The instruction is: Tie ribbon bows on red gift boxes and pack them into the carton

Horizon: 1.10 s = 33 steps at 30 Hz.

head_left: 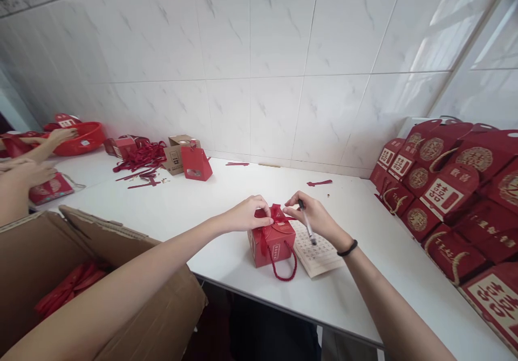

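Note:
A red gift box (275, 242) with a dark red rope handle hanging down its front stands near the table's front edge. A red ribbon (277, 213) is tied in a bow on its top. My left hand (251, 213) pinches the ribbon from the left, thumb and finger together. On the right side of the bow, my right hand (313, 218) has its fingertips closed at the ribbon's end, with a black and silver pen (307, 223) held in the same hand. Beneath the pen lies a sheet of handwritten paper (319, 253), partly behind the box.
Many red boxes (441, 193) are stacked at right. A cardboard carton (162, 291) with red ribbons stands at front left. Behind are a red house-shaped box (196, 162), a ribbon pile (141, 156) and a red basin (87, 137). Another person's hands (28, 175) work at far left.

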### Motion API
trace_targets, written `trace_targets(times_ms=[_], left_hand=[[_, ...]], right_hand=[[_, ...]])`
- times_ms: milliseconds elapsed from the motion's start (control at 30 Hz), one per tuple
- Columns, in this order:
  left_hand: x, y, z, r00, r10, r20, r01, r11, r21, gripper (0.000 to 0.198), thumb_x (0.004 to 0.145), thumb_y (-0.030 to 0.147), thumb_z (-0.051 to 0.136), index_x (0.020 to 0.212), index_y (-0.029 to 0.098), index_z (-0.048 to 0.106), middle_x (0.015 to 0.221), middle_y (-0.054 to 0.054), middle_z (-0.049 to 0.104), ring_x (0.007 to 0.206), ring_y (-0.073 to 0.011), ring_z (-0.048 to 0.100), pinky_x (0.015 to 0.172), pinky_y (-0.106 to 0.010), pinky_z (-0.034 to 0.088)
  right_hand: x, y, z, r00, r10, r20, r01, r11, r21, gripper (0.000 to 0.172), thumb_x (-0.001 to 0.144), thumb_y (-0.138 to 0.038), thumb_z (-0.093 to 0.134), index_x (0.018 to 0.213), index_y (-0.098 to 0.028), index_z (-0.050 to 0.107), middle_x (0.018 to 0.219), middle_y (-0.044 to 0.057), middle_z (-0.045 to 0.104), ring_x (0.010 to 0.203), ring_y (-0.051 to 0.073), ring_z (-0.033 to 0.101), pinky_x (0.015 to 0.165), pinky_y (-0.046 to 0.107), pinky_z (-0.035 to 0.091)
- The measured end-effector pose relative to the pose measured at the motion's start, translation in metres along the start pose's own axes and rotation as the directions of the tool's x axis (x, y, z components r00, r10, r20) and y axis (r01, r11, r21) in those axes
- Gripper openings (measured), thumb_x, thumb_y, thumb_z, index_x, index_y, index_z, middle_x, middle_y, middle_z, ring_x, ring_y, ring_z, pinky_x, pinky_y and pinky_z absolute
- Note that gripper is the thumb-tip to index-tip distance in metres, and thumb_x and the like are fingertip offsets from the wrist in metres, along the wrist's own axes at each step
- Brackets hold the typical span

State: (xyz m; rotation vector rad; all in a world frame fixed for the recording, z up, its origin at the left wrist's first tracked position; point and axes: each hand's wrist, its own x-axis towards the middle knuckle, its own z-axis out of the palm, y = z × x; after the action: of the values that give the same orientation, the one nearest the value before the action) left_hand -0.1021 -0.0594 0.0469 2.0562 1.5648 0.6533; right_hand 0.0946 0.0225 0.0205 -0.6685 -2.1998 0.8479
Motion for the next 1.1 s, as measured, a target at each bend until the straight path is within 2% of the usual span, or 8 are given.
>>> trace_targets(times_ms=[100,200,600,700,767,867,933,1100], left_hand=[[0.001,0.000,0.000,1.000,-0.005,-0.003,0.005,1.000,-0.014,0.020,0.076,0.037,0.058,0.076,0.017,0.058,0.095,-0.004,0.052,0.093,-0.0189,0.052,0.084,-0.032,0.041],[0.001,-0.001,0.001,1.000,-0.006,-0.002,0.006,1.000,-0.019,0.019,0.076,0.036,0.058,0.075,0.017,0.058,0.095,-0.004,0.052,0.092,-0.0186,0.052,0.083,-0.032,0.041],[0.001,-0.003,0.001,1.000,0.008,-0.013,-0.008,1.000,-0.012,0.020,0.076,0.037,0.057,0.077,0.017,0.059,0.095,-0.004,0.053,0.090,-0.0178,0.053,0.081,-0.031,0.042],[-0.002,-0.002,-0.003,1.000,0.024,-0.001,-0.024,0.999,-0.036,0.020,0.076,0.038,0.057,0.077,0.018,0.059,0.094,-0.004,0.054,0.088,-0.0174,0.054,0.081,-0.031,0.042],[-0.004,-0.002,-0.007,0.999,0.049,-0.004,-0.049,0.998,-0.048,0.018,0.076,0.035,0.055,0.077,0.018,0.059,0.094,-0.004,0.055,0.089,-0.0175,0.054,0.082,-0.031,0.041],[-0.009,-0.004,-0.014,0.994,0.010,-0.112,-0.016,0.999,-0.049,0.016,0.075,0.032,0.052,0.073,0.017,0.057,0.088,-0.004,0.055,0.085,-0.0172,0.052,0.077,-0.030,0.041],[-0.012,-0.007,-0.017,0.983,-0.082,-0.163,0.069,0.994,-0.085,0.022,0.076,0.037,0.050,0.066,0.016,0.051,0.076,-0.002,0.054,0.073,-0.0153,0.050,0.068,-0.028,0.039],[-0.019,-0.010,-0.017,0.985,-0.167,0.049,0.173,0.964,-0.202,0.037,0.077,0.050,0.050,0.064,0.016,0.047,0.060,0.002,0.046,0.058,-0.0107,0.042,0.055,-0.025,0.033]], right_hand=[[-0.007,-0.002,-0.014,0.978,0.127,0.164,-0.156,0.971,0.180,0.030,0.085,-0.045,0.053,0.073,-0.019,0.046,0.076,0.002,0.056,0.070,0.016,0.054,0.060,0.027,0.042],[-0.014,-0.007,-0.018,0.958,0.147,0.247,-0.210,0.944,0.253,0.026,0.083,-0.040,0.056,0.073,-0.018,0.046,0.071,0.000,0.054,0.066,0.014,0.053,0.059,0.025,0.040],[-0.030,-0.028,-0.022,0.906,0.287,0.312,-0.307,0.951,0.019,0.021,0.075,-0.030,0.060,0.067,-0.019,0.045,0.055,-0.003,0.050,0.044,0.009,0.039,0.042,0.021,0.027],[-0.013,-0.029,-0.031,0.942,0.311,0.123,-0.301,0.949,-0.098,0.031,0.077,-0.043,0.061,0.066,-0.018,0.047,0.055,-0.002,0.049,0.044,0.010,0.040,0.043,0.023,0.029],[0.001,-0.029,-0.030,0.977,0.212,-0.023,-0.214,0.974,-0.078,0.034,0.079,-0.049,0.058,0.068,-0.019,0.047,0.061,-0.001,0.051,0.051,0.011,0.044,0.047,0.023,0.032],[0.017,-0.026,-0.015,0.996,0.045,0.077,-0.051,0.995,0.090,0.037,0.076,-0.052,0.063,0.073,-0.018,0.049,0.068,0.000,0.054,0.059,0.013,0.047,0.053,0.024,0.035],[0.020,-0.021,-0.001,0.988,0.010,0.154,-0.041,0.980,0.197,0.040,0.071,-0.054,0.068,0.072,-0.018,0.049,0.066,-0.001,0.053,0.057,0.012,0.045,0.052,0.024,0.035],[0.011,-0.002,0.022,0.994,0.104,-0.024,-0.086,0.912,0.401,0.044,0.068,-0.056,0.069,0.068,-0.018,0.047,0.057,-0.004,0.045,0.051,0.010,0.037,0.049,0.023,0.028]])
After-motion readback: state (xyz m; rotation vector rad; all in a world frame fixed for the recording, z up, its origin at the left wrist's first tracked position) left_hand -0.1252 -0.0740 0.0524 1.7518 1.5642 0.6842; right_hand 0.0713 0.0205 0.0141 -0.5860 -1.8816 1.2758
